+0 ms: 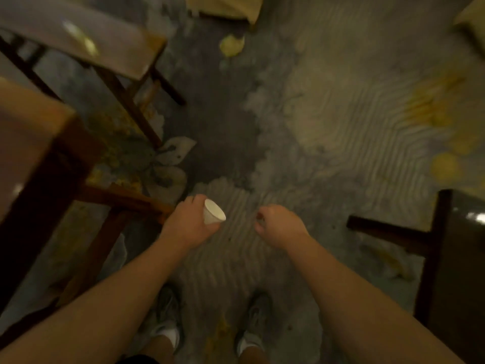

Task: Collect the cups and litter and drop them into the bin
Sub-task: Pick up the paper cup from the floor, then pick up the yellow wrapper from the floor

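Standing on patterned carpet (328,132), grey and buff with rippled bands and yellow blotches; picture soft and blurred throughout.

My left hand (190,223) is wrapped around a small white paper cup (213,212): tapered, thin-walled, held on its side with the open mouth turned toward my right. Thumb below, fingers curled over the top, grip closed on it.

My right hand (277,224) is loosely fisted, fingers curled in toward the palm. Something small and pale may sit at the fingertips, but I cannot tell whether it holds anything.

Both forearms bare. My shoes (168,319) show below, grey with white socks.

Left: a dark wooden table (39,164) with a smooth tan top and squared legs; beyond it a wooden chair (126,64) with a pale seat. Right: the dark corner of another table (443,248).

Ahead on the carpet, a crumpled yellowish scrap of litter (232,44), well apart from both hands.
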`<state>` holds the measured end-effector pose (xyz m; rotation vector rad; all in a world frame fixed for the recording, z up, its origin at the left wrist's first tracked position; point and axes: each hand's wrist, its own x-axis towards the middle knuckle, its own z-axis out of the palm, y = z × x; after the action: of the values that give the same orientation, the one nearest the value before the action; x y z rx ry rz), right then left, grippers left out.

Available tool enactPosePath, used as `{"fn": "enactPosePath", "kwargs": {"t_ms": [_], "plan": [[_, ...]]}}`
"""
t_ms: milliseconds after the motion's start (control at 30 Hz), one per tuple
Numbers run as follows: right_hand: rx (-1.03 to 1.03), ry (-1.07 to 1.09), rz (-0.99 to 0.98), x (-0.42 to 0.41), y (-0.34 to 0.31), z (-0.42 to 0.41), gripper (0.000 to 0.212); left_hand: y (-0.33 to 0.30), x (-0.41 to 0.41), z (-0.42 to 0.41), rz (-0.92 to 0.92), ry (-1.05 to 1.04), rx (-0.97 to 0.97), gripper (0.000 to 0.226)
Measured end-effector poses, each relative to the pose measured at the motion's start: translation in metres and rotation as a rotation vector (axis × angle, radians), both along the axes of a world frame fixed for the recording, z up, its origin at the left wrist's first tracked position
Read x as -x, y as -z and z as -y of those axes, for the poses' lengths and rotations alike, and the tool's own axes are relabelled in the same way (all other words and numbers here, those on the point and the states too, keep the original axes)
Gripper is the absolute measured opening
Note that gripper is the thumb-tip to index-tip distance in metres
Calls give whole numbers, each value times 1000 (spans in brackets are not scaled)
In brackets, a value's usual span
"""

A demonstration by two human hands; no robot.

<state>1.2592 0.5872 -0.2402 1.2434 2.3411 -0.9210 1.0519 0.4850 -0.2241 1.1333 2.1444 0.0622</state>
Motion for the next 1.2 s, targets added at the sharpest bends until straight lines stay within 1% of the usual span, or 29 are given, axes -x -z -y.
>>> {"fn": "enactPosePath", "kwargs": {"t_ms": [167,200,233,367,467,600,767,933,1100,1200], "plan": [[-149,7,-88,-28,-138,-51,28,-133,-20,-41,-68,-35,-141,84],[-171,2,-99,-30,-151,-58,27,-146,-21,-44,-66,-51,-158,84],[-209,-3,-123,-31,-182,-69,26,-174,-22,-51,-79,-64,-212,83],[-325,-4,-184,-27,-252,-92,24,-231,-19,-67,-127,-107,-348,78],[-358,-36,-228,-17,-291,-108,22,-260,-11,-79,-140,-136,-413,75],[-401,-82,-273,4,-317,-127,21,-279,3,-100,-148,-191,-448,77],[-429,-136,-241,41,-324,-170,23,-277,29,-143,-126,-250,-496,77],[-459,-170,-195,80,-323,-242,24,-272,73,-218,-78,-244,-518,75],[-434,-207,-154,119,-322,-324,22,-275,111,-298,-7,-308,-554,69],[-447,-236,-134,142,-322,-368,24,-275,128,-338,11,-308,-530,70]]}}
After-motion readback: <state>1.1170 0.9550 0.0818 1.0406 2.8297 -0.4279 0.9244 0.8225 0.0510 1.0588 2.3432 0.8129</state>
